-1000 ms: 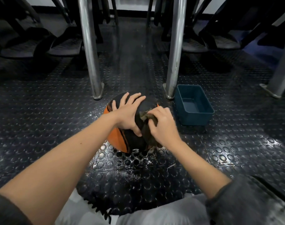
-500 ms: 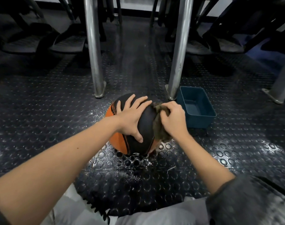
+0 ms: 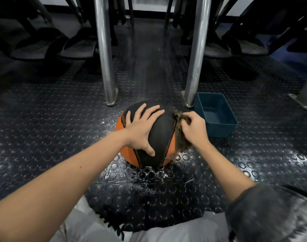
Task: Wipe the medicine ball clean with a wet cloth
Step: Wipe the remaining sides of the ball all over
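On the studded floor (image 3: 62, 137), between two metal posts and beside a blue tub (image 3: 217, 123): one black-and-orange medicine ball (image 3: 163, 135). Left hand (image 3: 142, 130) lies spread flat on top, fingers straight; right hand (image 3: 194, 128) fingers pinch a brown cloth (image 3: 181, 142) against its right side. Advised: brace firmly, wipe in overlapping strokes, turn to reach the underside.

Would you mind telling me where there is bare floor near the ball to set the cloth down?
Bare floor lies left of the medicine ball, short of the left post; more sits between ball and knees, though wet-looking. The right is crowded: right hand, cloth, right post and blue tub bunch together.
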Tool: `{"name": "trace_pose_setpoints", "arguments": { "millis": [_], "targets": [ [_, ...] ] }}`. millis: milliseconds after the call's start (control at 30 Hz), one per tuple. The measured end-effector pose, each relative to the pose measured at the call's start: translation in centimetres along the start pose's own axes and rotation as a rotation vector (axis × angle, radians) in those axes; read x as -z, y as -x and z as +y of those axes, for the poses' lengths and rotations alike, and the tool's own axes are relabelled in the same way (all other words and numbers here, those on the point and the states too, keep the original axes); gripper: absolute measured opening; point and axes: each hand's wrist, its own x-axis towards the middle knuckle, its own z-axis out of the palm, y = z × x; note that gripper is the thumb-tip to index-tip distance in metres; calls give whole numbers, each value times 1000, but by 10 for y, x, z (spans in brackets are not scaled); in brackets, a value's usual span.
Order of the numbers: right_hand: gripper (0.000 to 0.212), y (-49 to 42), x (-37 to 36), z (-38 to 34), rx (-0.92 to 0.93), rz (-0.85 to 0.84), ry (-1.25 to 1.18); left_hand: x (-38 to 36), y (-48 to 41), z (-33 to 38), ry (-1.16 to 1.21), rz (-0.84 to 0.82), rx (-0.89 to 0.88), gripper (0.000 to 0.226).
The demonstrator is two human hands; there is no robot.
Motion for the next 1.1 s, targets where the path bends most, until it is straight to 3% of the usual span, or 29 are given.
{"name": "trace_pose_setpoints", "arguments": {
  "millis": [100,300,367,500,567,733,900,967,1100],
  "targets": [
    [20,6,-2,-8,16,1,-4,1,1,-1,10,11,13,135],
    [20,58,-4,-38,364,-17,12,1,4,-3,21,23,-4,134],
    [20,42,-3,-29,328,-13,27,0,6,-4,16,27,-12,133],
    [20,1,-3,-5,41,29,-37,-5,9,-5,-3,33,-11,134],
    [20,5,-2,-9,25,42,-50,-7,11,-5,-15,47,-11,135],
    [18,56,-5,-42,407,5,-12,-8,15,-7,4,68,-26,134],
    [19,13,-1,-10,102,55,-53,-12,14,-7,-33,61,-45,133],
    [19,9,-2,-6,58,44,-84,-13,15,-9,-5,73,-60,130],
    [19,17,-4,-7,68,39,-89,2,15,-4,306,101,29,111]
  ]
}}
